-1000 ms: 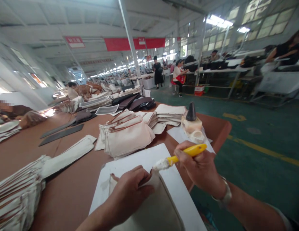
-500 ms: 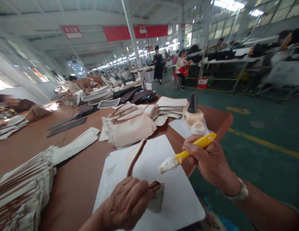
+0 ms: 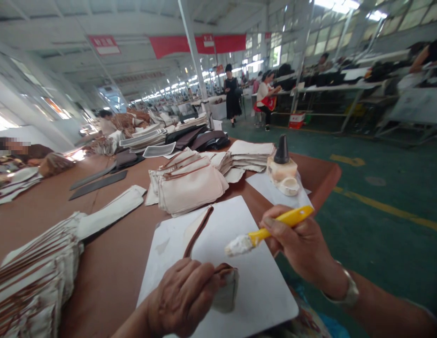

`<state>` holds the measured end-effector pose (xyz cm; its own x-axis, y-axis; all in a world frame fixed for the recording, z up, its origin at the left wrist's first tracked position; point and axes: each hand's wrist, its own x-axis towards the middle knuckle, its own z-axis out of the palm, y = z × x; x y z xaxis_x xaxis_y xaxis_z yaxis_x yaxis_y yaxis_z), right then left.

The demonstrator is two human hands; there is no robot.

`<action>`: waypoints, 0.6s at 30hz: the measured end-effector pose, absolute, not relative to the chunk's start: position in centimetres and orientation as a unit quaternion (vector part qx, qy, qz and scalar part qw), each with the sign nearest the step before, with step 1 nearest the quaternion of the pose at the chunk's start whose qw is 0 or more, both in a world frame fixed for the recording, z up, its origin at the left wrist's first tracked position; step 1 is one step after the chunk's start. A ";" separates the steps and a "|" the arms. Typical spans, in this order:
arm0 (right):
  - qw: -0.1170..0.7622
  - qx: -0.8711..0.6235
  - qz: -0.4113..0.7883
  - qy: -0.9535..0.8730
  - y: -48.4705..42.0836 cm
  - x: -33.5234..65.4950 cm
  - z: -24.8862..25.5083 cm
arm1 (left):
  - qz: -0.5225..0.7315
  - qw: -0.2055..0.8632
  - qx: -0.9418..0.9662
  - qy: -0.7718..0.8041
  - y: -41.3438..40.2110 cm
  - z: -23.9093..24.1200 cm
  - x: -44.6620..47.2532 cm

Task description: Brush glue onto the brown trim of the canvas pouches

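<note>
My right hand [image 3: 297,239] is closed around the yellow handle of a brush [image 3: 283,222]. White paste coats its bristles, which hover over a white board [image 3: 264,286]. My left hand [image 3: 185,293] is closed on a pale fabric piece [image 3: 226,296] with brown edging, resting on that board. Its far brown-edged strip [image 3: 199,232] reaches past my knuckles toward the board's top edge; the part under my fingers is hidden. The bristles are apart from the fabric.
Beyond the board lie stacked pale fabric pieces [image 3: 193,185]. A glue bottle with a black cone cap [image 3: 282,150] stands near the brown table's [image 3: 320,176] right corner. A long fanned pile of pale pieces [image 3: 38,263] lies left. Co-workers are farther back, one standing in black [image 3: 232,94].
My right hand and the brush have moved slightly left and down, bringing the bristles nearer the fabric. My left hand has hardly moved.
</note>
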<state>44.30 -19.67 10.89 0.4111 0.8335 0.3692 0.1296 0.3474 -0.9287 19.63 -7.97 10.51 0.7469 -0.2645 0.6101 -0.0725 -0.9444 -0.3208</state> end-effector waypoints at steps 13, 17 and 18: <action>0.820 -0.453 0.127 -0.328 -22.8 48.8 17.4 | -0.512 -0.594 -0.614 -0.090 -4.8 16.5 22.4; 0.816 -0.472 0.155 -0.296 -22.3 49.5 15.6 | -0.233 -0.670 -0.671 -0.215 0.2 14.1 14.0; 0.810 -0.481 0.176 -0.286 -22.1 49.5 14.9 | -0.175 -0.650 -0.688 -0.274 1.5 13.2 11.7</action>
